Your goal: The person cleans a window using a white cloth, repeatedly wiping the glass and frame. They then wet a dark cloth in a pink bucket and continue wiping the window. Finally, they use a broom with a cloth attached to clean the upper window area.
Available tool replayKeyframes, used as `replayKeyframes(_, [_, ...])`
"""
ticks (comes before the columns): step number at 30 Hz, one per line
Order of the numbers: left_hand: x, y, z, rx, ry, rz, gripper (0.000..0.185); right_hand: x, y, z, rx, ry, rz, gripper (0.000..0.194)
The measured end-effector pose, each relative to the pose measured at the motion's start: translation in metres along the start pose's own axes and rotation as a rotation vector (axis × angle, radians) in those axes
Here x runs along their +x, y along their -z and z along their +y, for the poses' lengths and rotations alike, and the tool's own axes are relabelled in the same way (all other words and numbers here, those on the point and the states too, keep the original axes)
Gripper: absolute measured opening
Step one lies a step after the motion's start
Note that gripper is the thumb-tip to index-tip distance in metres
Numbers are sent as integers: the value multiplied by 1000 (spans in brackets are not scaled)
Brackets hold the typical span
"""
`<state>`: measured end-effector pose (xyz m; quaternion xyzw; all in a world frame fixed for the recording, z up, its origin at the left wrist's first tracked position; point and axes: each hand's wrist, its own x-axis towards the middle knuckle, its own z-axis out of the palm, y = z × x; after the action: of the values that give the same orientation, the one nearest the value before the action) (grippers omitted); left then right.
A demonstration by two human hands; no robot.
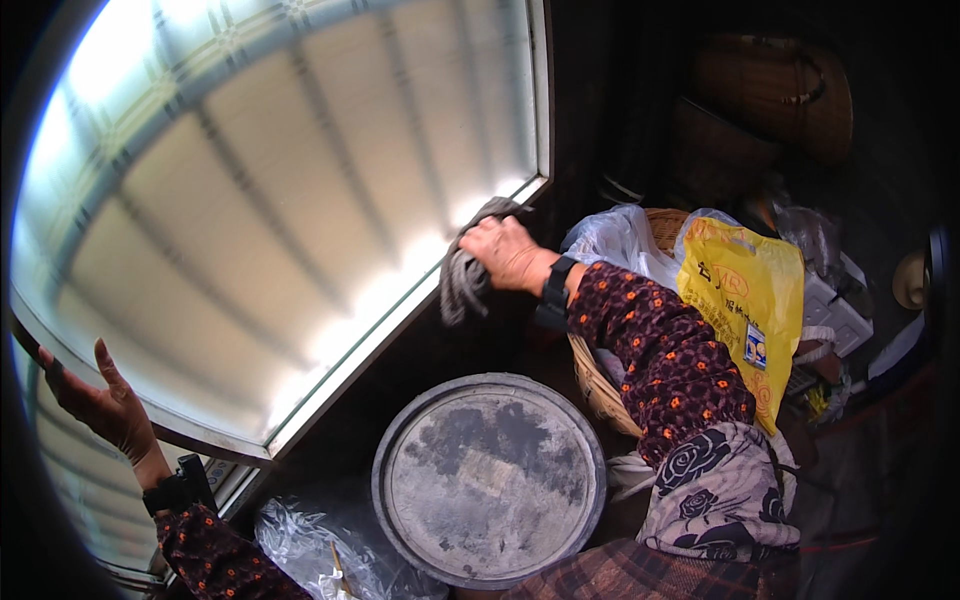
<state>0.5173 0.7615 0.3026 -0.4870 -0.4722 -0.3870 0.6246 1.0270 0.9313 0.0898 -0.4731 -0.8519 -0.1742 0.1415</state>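
Observation:
A grey cloth point(471, 270) is bunched in my right hand point(501, 251), pressed against the bottom frame point(360, 349) of a window near its right corner. Bright light comes through the patterned, frosted glass point(315, 172), with dark vertical bars showing behind it. My left hand point(105, 409) is raised at the window's left edge, fingers apart and holding nothing. Whether its fingertips touch the frame, I cannot tell. Both wrists carry black straps.
Below the window stands a round container with a dusty grey lid point(487, 480). A wicker basket point(600, 382) holds plastic bags, beside a yellow printed bag point(739, 300). Clear plastic point(322, 540) lies at lower left. A wooden bucket point(780, 97) sits in the dark upper right.

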Motion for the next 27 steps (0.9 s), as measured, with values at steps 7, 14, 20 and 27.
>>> replayKeyframes(7, [-7,-6,-10,-56,9,11,68,-17,-27,132,-63,-454,-48,64])
replayKeyframes(14, [-10,2,-15,-19,33,-3,70,6,-30,141,45,-584,-86,41])
replayKeyframes(20, [-13,-12,9,-57,36,58,81,9,-28,102,190,-429,-78,31])
replayKeyframes(27, [13,55,-3,-159,84,-235,93,12,45,-115,944,-13,-193,32])
